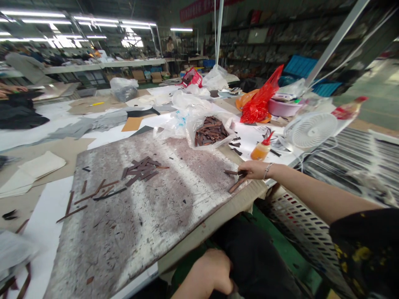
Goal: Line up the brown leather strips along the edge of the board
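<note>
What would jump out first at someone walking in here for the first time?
Probably the shiny bright-red plastic bag toward the back right, with a squat bottle of orange liquid with a red nozzle nearer the person. Next, perhaps, the clear plastic bag full of dark brown strips, at the far edge of the stained, speckled board.
</note>
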The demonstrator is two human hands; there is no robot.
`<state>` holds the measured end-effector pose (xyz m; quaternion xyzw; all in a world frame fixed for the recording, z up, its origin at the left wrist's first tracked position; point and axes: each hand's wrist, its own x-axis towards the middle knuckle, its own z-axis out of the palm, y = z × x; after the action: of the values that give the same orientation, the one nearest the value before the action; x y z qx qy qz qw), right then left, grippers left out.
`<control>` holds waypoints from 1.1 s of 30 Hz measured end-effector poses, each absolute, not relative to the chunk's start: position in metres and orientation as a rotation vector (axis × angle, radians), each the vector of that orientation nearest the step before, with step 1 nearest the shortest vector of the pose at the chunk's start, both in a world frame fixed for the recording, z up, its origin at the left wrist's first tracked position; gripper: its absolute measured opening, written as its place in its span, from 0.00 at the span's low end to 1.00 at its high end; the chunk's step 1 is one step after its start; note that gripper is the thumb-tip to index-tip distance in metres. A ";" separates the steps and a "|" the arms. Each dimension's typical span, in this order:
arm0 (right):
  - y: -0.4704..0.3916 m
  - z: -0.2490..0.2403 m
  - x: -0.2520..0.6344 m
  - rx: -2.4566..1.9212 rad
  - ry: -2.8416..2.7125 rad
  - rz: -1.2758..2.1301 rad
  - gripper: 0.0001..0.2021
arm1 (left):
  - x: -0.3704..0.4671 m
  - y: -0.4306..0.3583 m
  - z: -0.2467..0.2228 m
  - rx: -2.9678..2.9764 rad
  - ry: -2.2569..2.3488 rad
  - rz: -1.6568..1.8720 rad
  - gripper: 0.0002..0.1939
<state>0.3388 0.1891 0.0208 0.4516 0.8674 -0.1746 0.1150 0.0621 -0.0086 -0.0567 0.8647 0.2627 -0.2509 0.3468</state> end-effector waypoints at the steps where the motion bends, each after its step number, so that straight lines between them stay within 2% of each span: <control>1: 0.188 0.020 0.339 1.286 2.538 -0.478 0.10 | 0.062 -0.009 -0.056 2.244 0.686 -0.656 0.18; 6: 0.184 0.014 0.333 1.241 2.553 -0.296 0.10 | 0.062 -0.008 -0.050 2.225 0.698 -0.695 0.21; 13: 0.181 0.022 0.333 1.212 2.595 -0.229 0.04 | 0.063 -0.007 -0.045 2.212 0.713 -0.729 0.21; 19: 0.170 0.039 0.330 1.302 2.772 -0.379 0.09 | 0.063 -0.007 -0.044 2.254 0.675 -0.729 0.22; 24: 0.164 0.034 0.313 1.312 2.867 -0.562 0.12 | 0.062 -0.010 -0.052 2.182 0.735 -0.682 0.18; 27: 0.157 0.026 0.297 1.532 2.821 -0.919 0.15 | 0.061 -0.010 -0.057 2.028 0.823 -0.576 0.14; 30: 0.148 0.021 0.268 1.630 2.577 -1.649 0.18 | 0.059 -0.007 -0.056 1.968 0.857 -0.475 0.14; 33: 0.157 0.026 0.233 1.740 2.265 -2.248 0.16 | 0.055 -0.006 -0.052 1.970 0.819 -0.407 0.15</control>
<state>0.2335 0.1568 0.0261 0.4643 0.6042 -0.5998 -0.2442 0.0545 -0.0057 -0.0520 0.8026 0.3336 -0.1658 0.4659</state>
